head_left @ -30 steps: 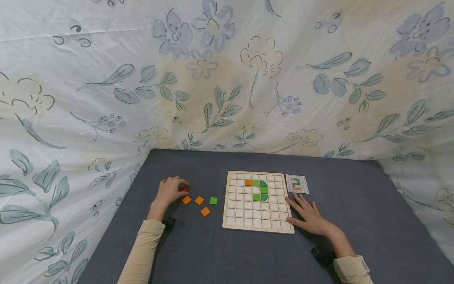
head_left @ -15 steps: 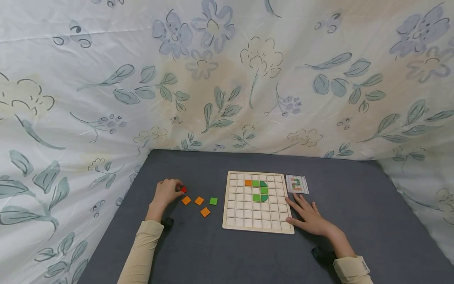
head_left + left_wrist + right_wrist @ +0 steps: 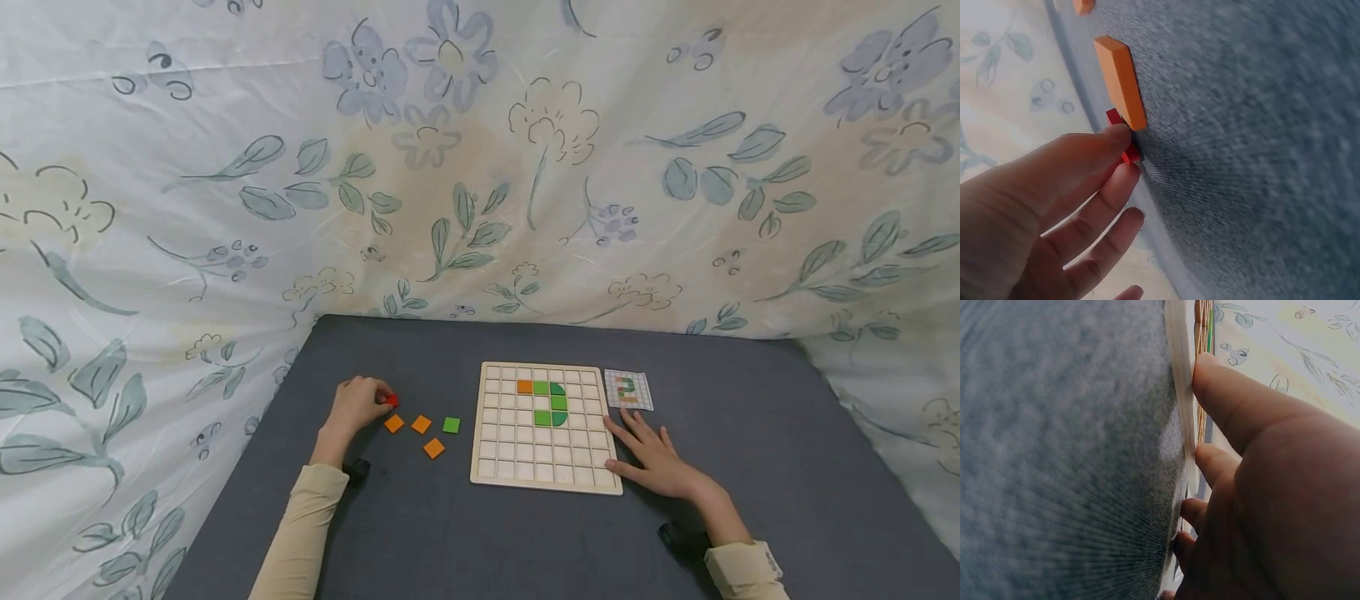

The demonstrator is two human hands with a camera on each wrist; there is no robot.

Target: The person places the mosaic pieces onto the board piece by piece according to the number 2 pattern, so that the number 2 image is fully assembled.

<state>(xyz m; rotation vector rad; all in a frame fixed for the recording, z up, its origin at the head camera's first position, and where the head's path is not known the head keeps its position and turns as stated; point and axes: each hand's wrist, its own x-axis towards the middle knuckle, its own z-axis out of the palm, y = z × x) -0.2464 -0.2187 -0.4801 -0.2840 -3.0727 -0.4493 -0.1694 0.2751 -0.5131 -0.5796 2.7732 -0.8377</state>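
Observation:
At the left of the table my left hand pinches a red tile between thumb and fingers. The tile shows partly past the fingertips; whether it touches the table I cannot tell. Just nearer lies an orange tile, also close by in the left wrist view. My right hand is spread, with thumb and index fingertip resting on the right edge of a wooden grid board. In its upper cells sit an orange tile, several green tiles and dark green rounded pieces.
Two more orange tiles and a green tile lie between my left hand and the board. A pattern card lies at the board's upper right. Floral cloth hangs behind the dark grey table.
My left hand first drew slightly left, then came back a little to the right, and the red tile now sits slightly further right. My right hand and the board have stayed put.

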